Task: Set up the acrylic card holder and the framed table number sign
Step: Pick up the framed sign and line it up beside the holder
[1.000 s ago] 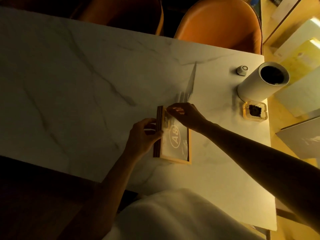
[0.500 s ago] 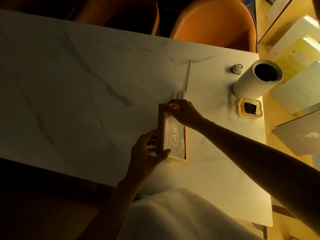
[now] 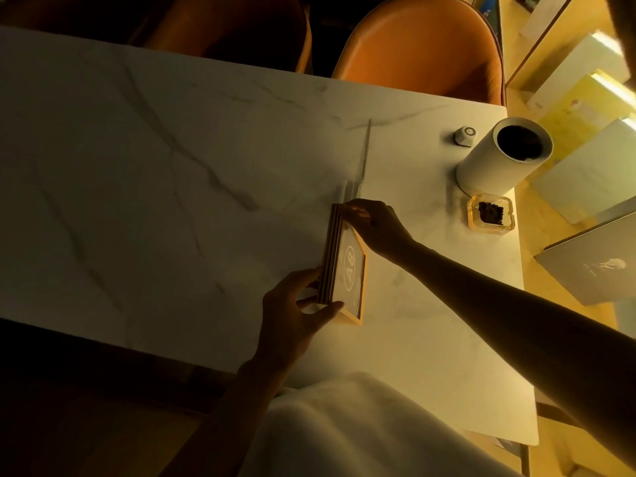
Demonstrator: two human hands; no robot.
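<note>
A wooden framed table number sign (image 3: 349,273) reading "A8" stands nearly upright on the white marble table (image 3: 172,187), its face turned right. My left hand (image 3: 292,313) grips the sign's near end at the bottom corner. My right hand (image 3: 375,225) pinches its far top corner. Just beyond the sign, a clear acrylic card holder (image 3: 361,163) stands upright on the table, seen edge-on, with nothing holding it.
A white cylinder (image 3: 499,156) with a dark opening stands at the right, a small white puck (image 3: 465,135) behind it and a glass ashtray (image 3: 490,213) in front. Two orange chairs (image 3: 420,46) face the far edge. The table's right edge is close.
The sign has tipped up from leaning to nearly upright. My left hand slid from its middle edge to its near bottom corner. My right hand stays on the far corner.
</note>
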